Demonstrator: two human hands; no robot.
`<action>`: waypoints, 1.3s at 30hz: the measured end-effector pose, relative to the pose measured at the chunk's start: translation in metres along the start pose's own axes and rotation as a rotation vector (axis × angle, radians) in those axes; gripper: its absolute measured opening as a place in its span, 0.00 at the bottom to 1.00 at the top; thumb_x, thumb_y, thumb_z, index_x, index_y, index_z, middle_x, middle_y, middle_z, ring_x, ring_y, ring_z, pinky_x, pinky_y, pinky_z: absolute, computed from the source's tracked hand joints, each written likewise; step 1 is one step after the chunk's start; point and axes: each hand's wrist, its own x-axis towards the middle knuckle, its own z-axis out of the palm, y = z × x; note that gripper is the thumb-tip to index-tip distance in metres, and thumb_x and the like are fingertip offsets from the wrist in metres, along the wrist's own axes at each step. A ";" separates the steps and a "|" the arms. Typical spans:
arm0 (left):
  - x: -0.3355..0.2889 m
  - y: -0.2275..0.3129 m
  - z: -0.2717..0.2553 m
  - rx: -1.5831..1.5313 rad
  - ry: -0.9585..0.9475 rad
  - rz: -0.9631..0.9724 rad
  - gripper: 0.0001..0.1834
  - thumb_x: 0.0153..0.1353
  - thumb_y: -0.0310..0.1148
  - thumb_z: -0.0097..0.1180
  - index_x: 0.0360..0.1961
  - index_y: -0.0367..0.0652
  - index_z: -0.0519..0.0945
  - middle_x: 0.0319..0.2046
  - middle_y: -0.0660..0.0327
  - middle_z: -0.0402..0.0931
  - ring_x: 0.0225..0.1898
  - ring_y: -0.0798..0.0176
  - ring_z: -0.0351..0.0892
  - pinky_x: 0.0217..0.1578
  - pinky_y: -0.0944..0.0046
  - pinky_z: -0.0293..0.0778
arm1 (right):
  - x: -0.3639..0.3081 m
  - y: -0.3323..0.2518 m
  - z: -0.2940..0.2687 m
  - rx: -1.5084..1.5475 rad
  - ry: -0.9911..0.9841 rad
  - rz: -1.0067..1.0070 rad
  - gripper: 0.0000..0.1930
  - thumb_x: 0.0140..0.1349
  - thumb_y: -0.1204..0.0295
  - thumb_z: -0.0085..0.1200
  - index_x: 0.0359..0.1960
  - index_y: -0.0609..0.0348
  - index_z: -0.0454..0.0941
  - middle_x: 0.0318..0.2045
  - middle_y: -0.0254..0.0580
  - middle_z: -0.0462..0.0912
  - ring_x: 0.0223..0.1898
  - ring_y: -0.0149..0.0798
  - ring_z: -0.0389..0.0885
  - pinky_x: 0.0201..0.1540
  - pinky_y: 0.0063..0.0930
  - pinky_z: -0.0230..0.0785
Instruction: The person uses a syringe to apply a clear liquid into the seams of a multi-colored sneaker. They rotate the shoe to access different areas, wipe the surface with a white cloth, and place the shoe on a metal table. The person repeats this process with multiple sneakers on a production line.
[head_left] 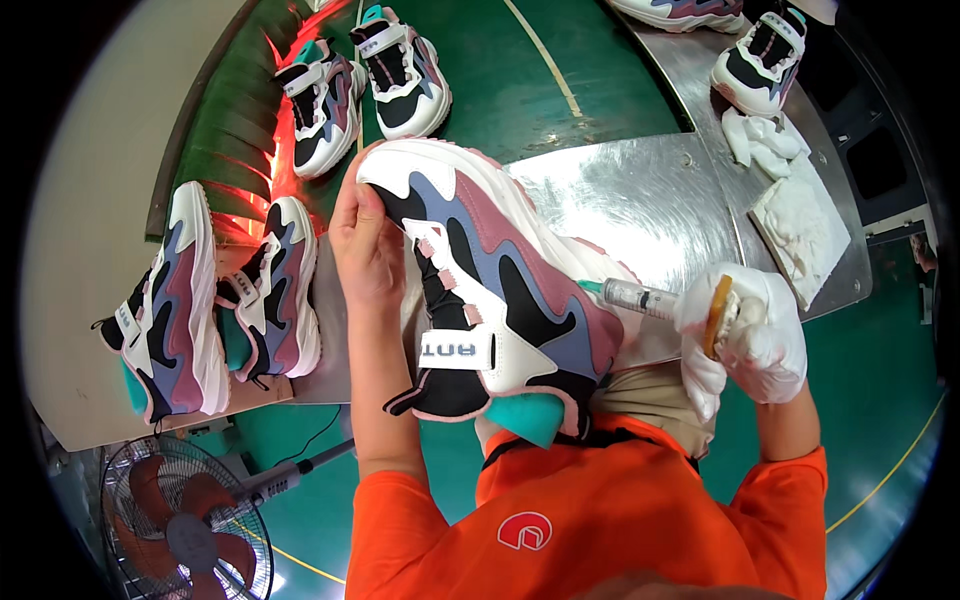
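Head view: sneaker [492, 262] extends rightward from left hand [366, 240].

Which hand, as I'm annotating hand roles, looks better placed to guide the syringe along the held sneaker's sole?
Probably the right hand: it holds the syringe, which points toward the sole. The left hand is occupied gripping the sneaker at its toe end.
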 end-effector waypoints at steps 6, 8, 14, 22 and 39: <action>-0.004 0.007 0.007 0.079 0.077 -0.013 0.26 0.69 0.40 0.49 0.60 0.29 0.67 0.54 0.52 0.74 0.55 0.61 0.73 0.57 0.63 0.66 | -0.012 0.004 -0.003 0.004 0.028 -0.027 0.24 0.49 0.64 0.62 0.39 0.76 0.74 0.15 0.47 0.72 0.15 0.40 0.75 0.17 0.28 0.70; -0.005 0.007 0.010 0.106 0.088 0.001 0.26 0.69 0.39 0.48 0.60 0.29 0.67 0.53 0.52 0.74 0.55 0.61 0.74 0.58 0.62 0.66 | -0.014 0.007 -0.006 0.016 0.039 -0.045 0.24 0.48 0.65 0.62 0.39 0.77 0.74 0.15 0.47 0.72 0.15 0.40 0.75 0.17 0.29 0.70; -0.003 0.002 0.003 0.082 0.149 -0.116 0.22 0.70 0.38 0.46 0.58 0.31 0.69 0.51 0.54 0.76 0.51 0.63 0.76 0.54 0.64 0.70 | -0.017 0.018 -0.016 0.082 0.106 -0.126 0.24 0.47 0.67 0.59 0.38 0.80 0.72 0.14 0.48 0.71 0.12 0.40 0.72 0.15 0.32 0.70; -0.001 -0.006 -0.016 0.150 0.160 -0.249 0.17 0.73 0.36 0.41 0.53 0.34 0.71 0.45 0.56 0.78 0.42 0.66 0.80 0.43 0.69 0.76 | -0.019 0.043 -0.030 0.250 0.140 -0.123 0.21 0.44 0.72 0.56 0.37 0.80 0.72 0.14 0.48 0.70 0.11 0.43 0.72 0.14 0.33 0.69; -0.010 0.015 -0.011 0.716 -0.511 0.473 0.20 0.66 0.31 0.41 0.50 0.22 0.73 0.42 0.45 0.79 0.43 0.55 0.81 0.48 0.60 0.77 | -0.017 0.078 -0.036 0.526 0.101 -0.292 0.16 0.51 0.73 0.58 0.36 0.73 0.69 0.22 0.50 0.71 0.17 0.42 0.75 0.19 0.39 0.75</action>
